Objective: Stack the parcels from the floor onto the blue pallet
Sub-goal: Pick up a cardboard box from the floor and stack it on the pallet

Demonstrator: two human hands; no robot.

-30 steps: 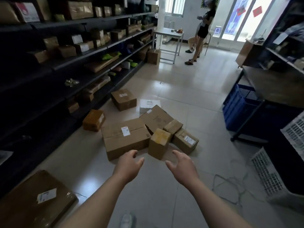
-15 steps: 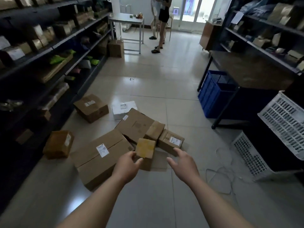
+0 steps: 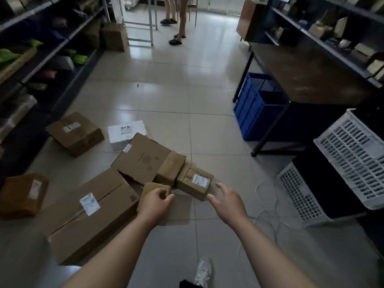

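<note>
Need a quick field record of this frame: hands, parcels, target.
left hand: over small yellow-brown cardboard box, fingers curled; grip unclear
right hand: open, near labelled brown cardboard box
parcels: eight close by on tiled floor
blue pallet: not in view; blue plastic crate under dark table

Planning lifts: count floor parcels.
9: clustered: long box, flat box, white parcel, taped box, labelled box, yellow box; left: brown box, orange box; far back: tall box. Some possibly hidden.
</note>
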